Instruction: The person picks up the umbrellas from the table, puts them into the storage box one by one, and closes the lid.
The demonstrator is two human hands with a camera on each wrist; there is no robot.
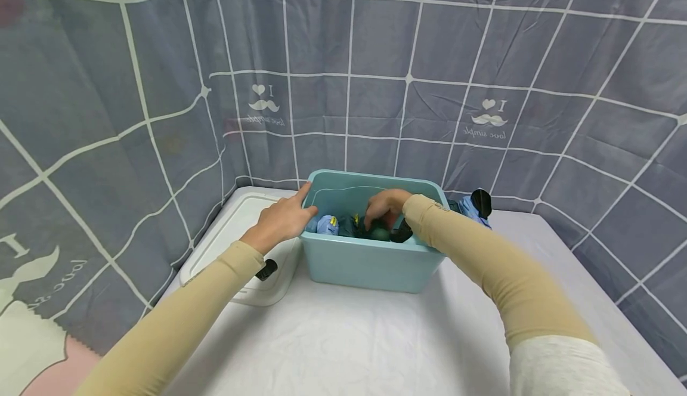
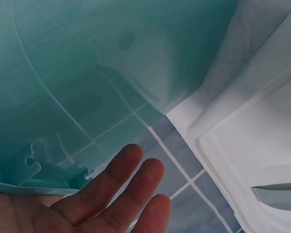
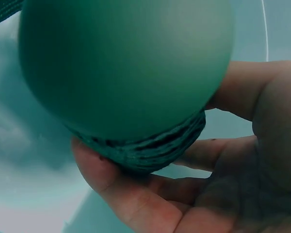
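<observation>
The teal plastic bin (image 1: pixel 370 265) stands on the table, holding several bundles of cloth. My left hand (image 1: pixel 284 220) rests at its left rim, the thumb over the edge; in the left wrist view its fingers (image 2: pixel 148 182) extend loosely outside the wall. Inside the bin, my right hand (image 1: pixel 387 205) reaches down and holds what looks like a folded green umbrella (image 3: pixel 131 73). Curled fingers grip its gathered dark green cloth just below a smooth rounded green end. Beside it lie a dark green bundle (image 1: pixel 347 225) and a light blue bundle (image 1: pixel 327 225) with a yellow mark.
A white lid (image 1: pixel 231 217) lies flat left of the bin, partly under my left forearm. Behind the bin's right end lies a blue bundle (image 1: pixel 472 208) with a black rounded end. A grey grid-patterned curtain (image 1: pixel 376 104) hangs behind the white-covered table (image 1: pixel 343 342).
</observation>
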